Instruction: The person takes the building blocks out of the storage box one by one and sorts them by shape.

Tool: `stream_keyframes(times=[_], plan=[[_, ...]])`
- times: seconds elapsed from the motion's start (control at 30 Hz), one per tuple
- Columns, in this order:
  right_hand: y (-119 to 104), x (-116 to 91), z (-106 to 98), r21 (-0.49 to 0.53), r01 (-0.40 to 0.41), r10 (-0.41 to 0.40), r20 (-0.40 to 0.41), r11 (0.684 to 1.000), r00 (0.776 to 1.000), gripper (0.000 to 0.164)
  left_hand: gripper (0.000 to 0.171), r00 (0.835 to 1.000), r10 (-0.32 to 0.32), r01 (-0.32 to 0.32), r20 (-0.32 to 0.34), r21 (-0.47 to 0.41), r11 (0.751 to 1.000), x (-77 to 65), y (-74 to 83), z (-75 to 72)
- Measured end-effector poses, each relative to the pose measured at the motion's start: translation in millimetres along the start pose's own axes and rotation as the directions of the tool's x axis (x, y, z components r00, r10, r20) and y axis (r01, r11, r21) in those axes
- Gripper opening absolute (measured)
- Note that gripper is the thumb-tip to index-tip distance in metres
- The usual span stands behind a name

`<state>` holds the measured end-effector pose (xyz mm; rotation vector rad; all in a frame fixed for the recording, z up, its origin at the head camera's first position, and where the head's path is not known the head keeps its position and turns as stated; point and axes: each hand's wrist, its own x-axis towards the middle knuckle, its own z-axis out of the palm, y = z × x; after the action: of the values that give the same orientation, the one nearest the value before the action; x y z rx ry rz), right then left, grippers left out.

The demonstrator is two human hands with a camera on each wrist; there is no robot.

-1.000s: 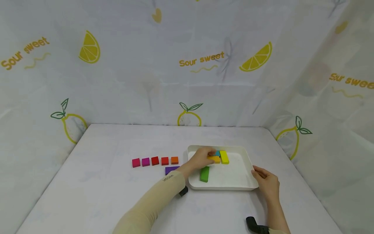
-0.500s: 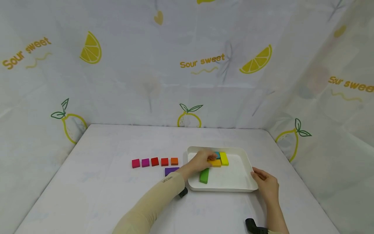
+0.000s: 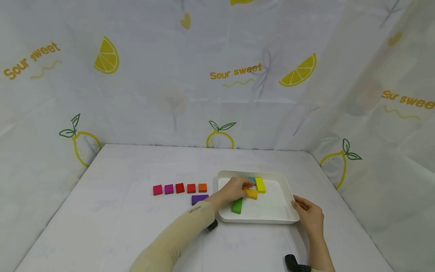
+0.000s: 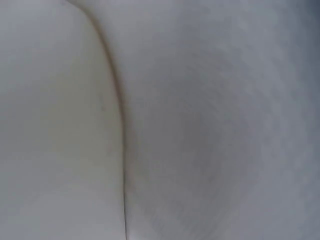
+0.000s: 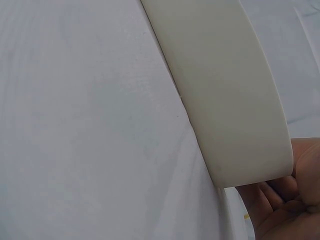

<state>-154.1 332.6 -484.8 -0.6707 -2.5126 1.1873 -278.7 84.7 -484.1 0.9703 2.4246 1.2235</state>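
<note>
The amber block (image 3: 252,194) is in the tray (image 3: 275,209), at the left grip (image 3: 236,188); whether that pinches it, I cannot tell. Near it are a green block (image 3: 237,206), blue block (image 3: 252,180) and yellow block (image 3: 260,185). The right grip (image 3: 310,217) pinches the tray's near right corner. A purple block (image 3: 199,199) and five cubes (image 3: 180,187) lie leftward on the table (image 3: 102,226).

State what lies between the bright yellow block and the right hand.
In the head view, only the bare floor and right rim of the tray lie between the bright yellow block and the right hand.
</note>
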Motion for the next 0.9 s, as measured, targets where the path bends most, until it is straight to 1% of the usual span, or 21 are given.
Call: stream_keyframes(times=[0.13,0.27,0.43,0.7,0.9], plan=[[0.5,0.3,0.4,0.009,-0.004,0.004,0.003,1.000,1.000,0.037,0.043,0.999,-0.016,0.016,-0.028,-0.007,1.000,0.9,-3.2,0.1],[0.2,0.4,0.6,0.017,-0.002,0.003,-0.002,1.000,1.000,0.036,0.042,0.999,-0.013,0.013,-0.046,0.000,1.000,1.6,-6.2,0.2],[-0.6,-1.0,0.5,0.012,-0.006,0.006,-0.001,1.000,1.000,0.036,0.040,0.999,-0.015,0.015,-0.037,0.016,1.000,0.8,-6.9,0.6],[-0.4,-0.3,0.5,0.001,0.004,-0.004,0.000,1.000,1.000,0.037,0.043,0.998,-0.065,0.065,-0.018,-0.013,0.998,0.7,-5.0,0.3],[-0.6,0.2,0.0,-0.003,0.002,-0.002,0.005,1.000,1.000,0.037,0.042,0.997,-0.071,0.071,-0.018,-0.001,0.997,1.1,-5.0,0.1]])
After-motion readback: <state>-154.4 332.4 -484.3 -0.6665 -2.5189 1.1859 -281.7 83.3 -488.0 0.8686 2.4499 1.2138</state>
